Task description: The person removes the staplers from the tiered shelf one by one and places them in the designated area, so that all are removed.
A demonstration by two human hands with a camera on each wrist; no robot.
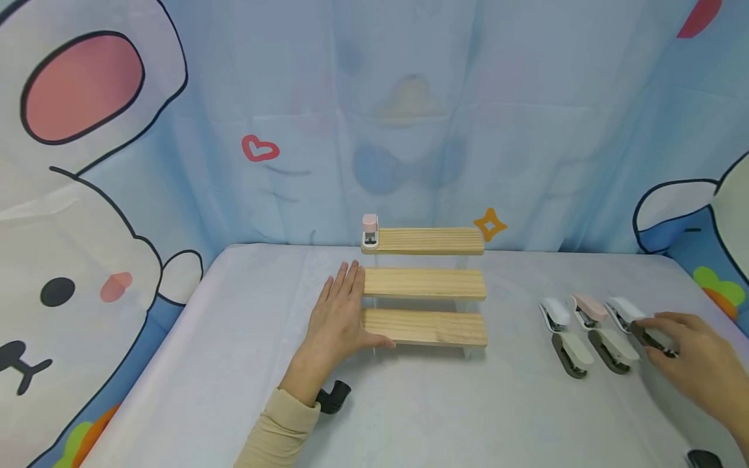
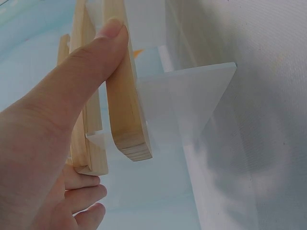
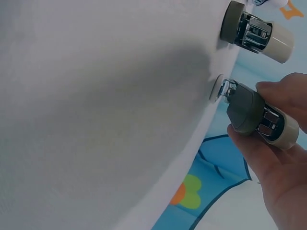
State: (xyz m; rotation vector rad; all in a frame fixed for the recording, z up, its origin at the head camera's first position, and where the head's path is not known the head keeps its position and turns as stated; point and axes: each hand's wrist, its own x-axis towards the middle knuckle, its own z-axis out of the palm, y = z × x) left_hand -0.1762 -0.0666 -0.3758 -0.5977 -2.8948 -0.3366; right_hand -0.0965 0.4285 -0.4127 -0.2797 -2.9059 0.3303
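Note:
A three-tier wooden display rack (image 1: 433,328) with clear side supports stands at the table's middle. My left hand (image 1: 336,318) rests along its left end with straight fingers, the thumb (image 2: 105,45) pressing on the front edge of the lowest board. A small pink and white stapler (image 1: 370,235) stands on the left end of the top board. At the right, my right hand (image 1: 696,344) pinches a grey and cream stapler (image 3: 247,110) between thumb and fingers. It is tilted, close over the table beside a white stapler (image 1: 623,311).
Left of the right hand lie several mini staplers: a white one (image 1: 554,313), a pink one (image 1: 590,309), and two cream and grey ones, the nearer pair including this cream stapler (image 1: 573,354). A printed blue curtain (image 1: 526,130) hangs behind the white table (image 1: 246,292).

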